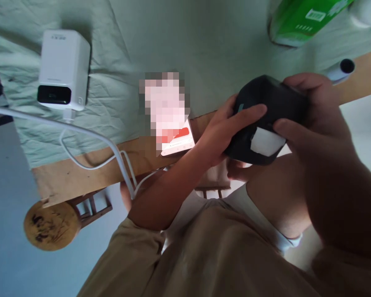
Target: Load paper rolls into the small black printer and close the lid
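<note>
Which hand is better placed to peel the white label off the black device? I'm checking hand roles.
Probably the right hand: its fingertip lies at the white rectangular label, while the left hand steadies the black rounded plastic device.

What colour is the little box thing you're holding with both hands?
The box is black, with a white patch on one face. The head view shows it best.

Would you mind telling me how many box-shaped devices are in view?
2: the white device sits on the green cloth at left; the black device is held in both hands. Others may lie outside view.

Wooden table (pixel 89 163) under pale green cloth (pixel 160 37); round stool (pixel 51 225); grey floor (pixel 6 231).
</note>
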Tool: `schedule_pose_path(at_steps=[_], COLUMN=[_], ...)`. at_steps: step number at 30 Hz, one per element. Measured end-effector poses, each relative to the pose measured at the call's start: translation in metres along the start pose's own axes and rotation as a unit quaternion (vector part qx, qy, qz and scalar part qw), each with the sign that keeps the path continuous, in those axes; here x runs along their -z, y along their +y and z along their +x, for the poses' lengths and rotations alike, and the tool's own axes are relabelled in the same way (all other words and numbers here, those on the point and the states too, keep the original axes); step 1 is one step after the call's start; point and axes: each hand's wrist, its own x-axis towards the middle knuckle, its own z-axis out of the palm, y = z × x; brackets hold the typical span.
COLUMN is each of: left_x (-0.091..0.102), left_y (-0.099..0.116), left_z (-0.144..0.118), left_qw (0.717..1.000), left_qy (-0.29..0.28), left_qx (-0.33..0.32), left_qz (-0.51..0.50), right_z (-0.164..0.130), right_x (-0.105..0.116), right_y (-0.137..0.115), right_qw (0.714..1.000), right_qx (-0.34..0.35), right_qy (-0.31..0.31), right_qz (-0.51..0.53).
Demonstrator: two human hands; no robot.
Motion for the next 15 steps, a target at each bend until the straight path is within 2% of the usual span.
schedule_pose_path(at_steps=[2, 4, 7, 10, 15], left_x=[0.0, 0.001, 0.002, 0.002, 0.003], left_y=[-0.001, -0.002, -0.006, -0.008, -0.01], left_z=[0.003, 0.006, 0.009, 0.009, 0.007], left_qw=[0.999, 0.996, 0.994, 0.995, 0.994], left_qy=[-0.003, 0.022, 0.059, 0.06, 0.059], left_qx=[0.025, 0.038, 0.018, -0.016, -0.059], left_qz=[-0.04, -0.071, -0.086, -0.076, -0.077], right_z=[-0.002, -0.005, -0.012, -0.016, -0.015], right_x=[0.001, 0.002, 0.002, 0.001, 0.005], right_y=[0.003, 0.002, -0.005, -0.01, -0.012], right_qw=[0.999, 0.996, 0.992, 0.989, 0.988], right_qx=[0.032, 0.067, 0.105, 0.108, 0.128], right_qy=[0.013, 0.028, 0.065, 0.091, 0.044], right_qz=[-0.038, -0.056, -0.03, -0.047, -0.079])
